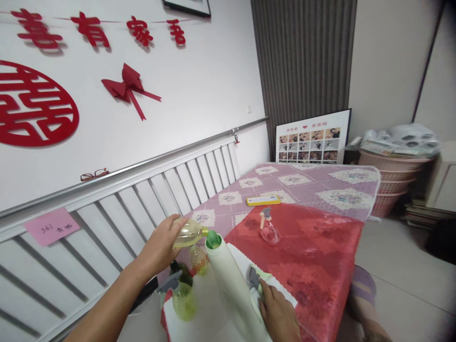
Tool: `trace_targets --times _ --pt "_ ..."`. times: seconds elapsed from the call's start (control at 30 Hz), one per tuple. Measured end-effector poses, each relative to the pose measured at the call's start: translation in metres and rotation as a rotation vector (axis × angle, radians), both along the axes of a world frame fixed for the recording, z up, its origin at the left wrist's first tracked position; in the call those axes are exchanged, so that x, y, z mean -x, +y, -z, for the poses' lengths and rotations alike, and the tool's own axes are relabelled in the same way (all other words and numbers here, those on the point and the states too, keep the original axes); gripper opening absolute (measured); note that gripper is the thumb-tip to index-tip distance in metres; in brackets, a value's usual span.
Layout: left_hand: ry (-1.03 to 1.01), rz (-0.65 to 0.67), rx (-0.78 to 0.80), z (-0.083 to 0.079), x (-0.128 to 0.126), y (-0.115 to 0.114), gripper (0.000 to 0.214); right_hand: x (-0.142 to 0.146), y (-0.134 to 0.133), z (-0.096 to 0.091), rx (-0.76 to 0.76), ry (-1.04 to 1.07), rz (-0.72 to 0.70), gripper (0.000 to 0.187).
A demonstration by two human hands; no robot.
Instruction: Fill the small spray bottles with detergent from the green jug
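Observation:
My left hand (163, 244) is wrapped around a clear bottle (188, 232) of pale yellow liquid. The bottle lies nearly level, its neck at a green funnel-like piece (213, 239) in the open top of a tall pale-green cylinder (230, 280). Low at the cylinder's right side, my right hand (278, 311) has curled fingers beside a grey trigger head (254, 278) with a pale green part. What it grips is hidden. Left of the cylinder stand a yellow-green spray bottle (184, 301), a clear bottle (198, 259) with yellowish contents and a dark bottle (183, 273).
A small clear spray bottle (270, 230) stands on the red cloth (313, 266), with a yellow flat box (263, 200) behind it. White railing (192, 178) borders the left side, bearing a pink note (52, 226). Stacked pink baskets (388, 187) stand at right.

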State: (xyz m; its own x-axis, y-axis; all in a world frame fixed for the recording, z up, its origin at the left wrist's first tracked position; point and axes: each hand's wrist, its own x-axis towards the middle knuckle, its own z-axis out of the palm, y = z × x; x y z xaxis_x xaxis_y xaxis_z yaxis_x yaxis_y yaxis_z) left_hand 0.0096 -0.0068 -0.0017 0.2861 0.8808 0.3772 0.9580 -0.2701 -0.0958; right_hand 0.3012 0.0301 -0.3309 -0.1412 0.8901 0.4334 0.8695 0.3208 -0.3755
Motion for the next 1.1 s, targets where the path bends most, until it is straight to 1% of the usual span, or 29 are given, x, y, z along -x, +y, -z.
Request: trace_targets --times 0.13,0.4,0.67,0.87,1.1 --pt "0.004 -0.005 0.001 -0.0009 -0.0007 0.0000 0.071 -0.0003 0.0005 0.0007 -0.031 0.013 -0.008 0.041" --pt "0.004 -0.007 0.008 -0.0025 -0.0021 -0.0002 0.068 0.0002 0.0002 -0.0010 0.028 0.007 -0.003 0.041" --pt "0.009 -0.018 0.016 -0.0038 -0.0034 -0.0002 0.070 -0.0005 -0.0013 0.0002 0.017 -0.028 -0.005 0.042" --pt "0.028 -0.018 0.013 -0.0016 -0.0001 0.0007 0.074 0.0000 0.0000 0.0002 -0.014 -0.031 0.000 0.041" --pt "0.050 -0.022 0.017 -0.0015 0.0018 0.0019 0.074 -0.0006 -0.0004 -0.0025 0.049 -0.016 -0.014 0.042"
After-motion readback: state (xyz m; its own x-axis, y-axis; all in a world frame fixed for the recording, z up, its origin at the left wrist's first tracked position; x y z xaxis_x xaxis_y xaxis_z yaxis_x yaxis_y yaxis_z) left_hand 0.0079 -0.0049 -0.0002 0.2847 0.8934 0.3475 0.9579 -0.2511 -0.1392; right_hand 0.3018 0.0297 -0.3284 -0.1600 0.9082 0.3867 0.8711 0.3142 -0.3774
